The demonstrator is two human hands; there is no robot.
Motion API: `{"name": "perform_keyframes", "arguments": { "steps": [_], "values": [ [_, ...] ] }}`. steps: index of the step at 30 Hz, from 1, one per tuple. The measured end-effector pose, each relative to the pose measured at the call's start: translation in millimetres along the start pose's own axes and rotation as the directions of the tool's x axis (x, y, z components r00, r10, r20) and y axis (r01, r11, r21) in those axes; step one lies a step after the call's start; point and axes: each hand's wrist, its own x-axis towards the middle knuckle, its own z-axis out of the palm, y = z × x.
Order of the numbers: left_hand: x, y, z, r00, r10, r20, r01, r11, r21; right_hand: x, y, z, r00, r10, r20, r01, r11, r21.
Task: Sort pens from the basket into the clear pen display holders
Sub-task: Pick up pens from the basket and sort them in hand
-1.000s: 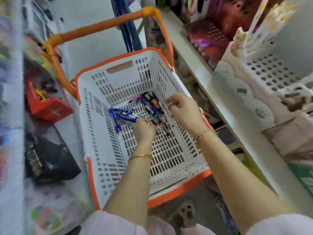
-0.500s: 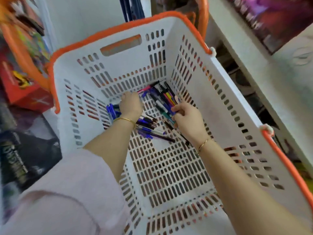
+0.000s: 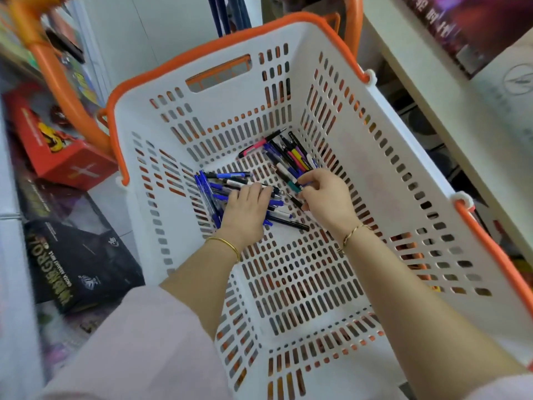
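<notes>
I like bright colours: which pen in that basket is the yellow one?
The yellow pen in the far-right cluster, just beyond the right hand; its neighbours look blue, black or white.

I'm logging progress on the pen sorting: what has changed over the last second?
Both hands have gone down into the basket. The left hand now lies on the blue pens, fingers stretched over them. The right hand has curled its fingers round some of the mixed pens. The pens still lie in two bunches at the basket's far end.
</notes>
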Motion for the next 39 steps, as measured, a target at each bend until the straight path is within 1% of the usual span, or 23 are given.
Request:
{"name": "perform_keyframes", "arguments": {
  "steps": [3,6,10,14,16,19,22,24,26,27,28,30,32,33,34,35,36,37,39],
  "values": [
    [8.9,-3.0,1.4,0.999,0.011,0.044,-0.018,0.989,0.148,0.7,5.9,-1.7,1.0,0.028,-0.011,-0.028,1.0,-0.002],
    [23.9,-11.9,-4.0,0.996,0.061,0.065,-0.075,0.968,0.24,0.9,9.9,-4.7,0.999,0.045,-0.011,-0.046,0.999,-0.02],
    [34.2,-23.2,-7.1,0.989,0.128,0.072,-0.142,0.96,0.243,1.0,9.2,-8.8,0.998,0.059,-0.024,-0.059,0.998,0.007],
    [36.3,-11.4,-8.7,0.978,0.191,0.083,-0.206,0.951,0.229,-1.8,6.2,-12.4,0.997,0.067,-0.038,-0.066,0.997,0.031],
    [37.5,-3.6,-9.7,0.97,0.216,0.114,-0.235,0.95,0.205,-3.2,5.0,-15.0,0.998,0.054,-0.042,-0.053,0.998,0.026],
    [35.1,8.9,-12.6,0.963,0.215,0.16,-0.236,0.963,0.13,-7.3,2.9,-24.2,0.998,0.038,-0.057,-0.037,0.999,0.033],
    [29.3,17.0,-27.5,0.97,0.154,0.188,-0.142,0.987,-0.077,-13.8,-4.2,-37.0,0.994,0.012,-0.106,-0.005,0.998,0.063],
    [25.2,19.6,-45.0,0.978,0.122,0.171,-0.087,0.976,-0.199,-20.7,-12.3,-48.2,0.991,-0.012,-0.137,0.026,0.994,0.107],
    [19.1,20.1,-65.5,0.981,0.079,0.178,-0.013,0.938,-0.345,-30.1,-22.1,-59.7,0.984,-0.043,-0.172,0.071,0.984,0.163],
    [15.4,19.9,-76.3,0.98,0.057,0.193,0.039,0.887,-0.459,-35.2,-27.4,-65.4,0.979,-0.063,-0.195,0.099,0.979,0.18],
    [11.4,20.3,-87.8,0.978,0.033,0.207,0.096,0.807,-0.582,-40.7,-32.5,-71.4,0.972,-0.08,-0.221,0.125,0.973,0.196],
    [3.1,21.3,-111.8,0.979,-0.024,0.203,0.176,0.602,-0.779,-51.1,-41.9,-83.5,0.958,-0.103,-0.268,0.169,0.956,0.239],
    [-5.1,23.7,-134.0,0.975,-0.077,0.209,0.222,0.37,-0.902,-61.1,-49.7,-95.5,0.943,-0.125,-0.308,0.212,0.941,0.266],
    [-9.1,25.8,-143.0,0.97,-0.095,0.225,0.241,0.233,-0.942,-66.0,-52.7,-100.8,0.938,-0.138,-0.317,0.228,0.937,0.265],
    [-12.9,28.3,-150.5,0.962,-0.109,0.25,0.258,0.075,-0.963,-70.1,-54.8,-105.3,0.936,-0.148,-0.318,0.237,0.936,0.26],
    [-17.4,31.7,-157.7,0.954,-0.117,0.275,0.268,-0.072,-0.961,-74.5,-56.7,-109.1,0.937,-0.154,-0.314,0.24,0.936,0.257],
    [-21.5,35.6,-164.4,0.949,-0.117,0.293,0.269,-0.186,-0.945,-78.1,-57.8,-112.4,0.939,-0.155,-0.307,0.238,0.937,0.257],
    [-26.0,40.1,-171.4,0.949,-0.107,0.298,0.261,-0.27,-0.927,-81.8,-58.8,-115.8,0.942,-0.157,-0.298,0.237,0.937,0.255],
    [-35.0,50.5,-186.0,0.958,-0.066,0.278,0.233,-0.383,-0.894,-88.7,-60.2,-122.9,0.945,-0.17,-0.281,0.242,0.939,0.246]
  ]
}}
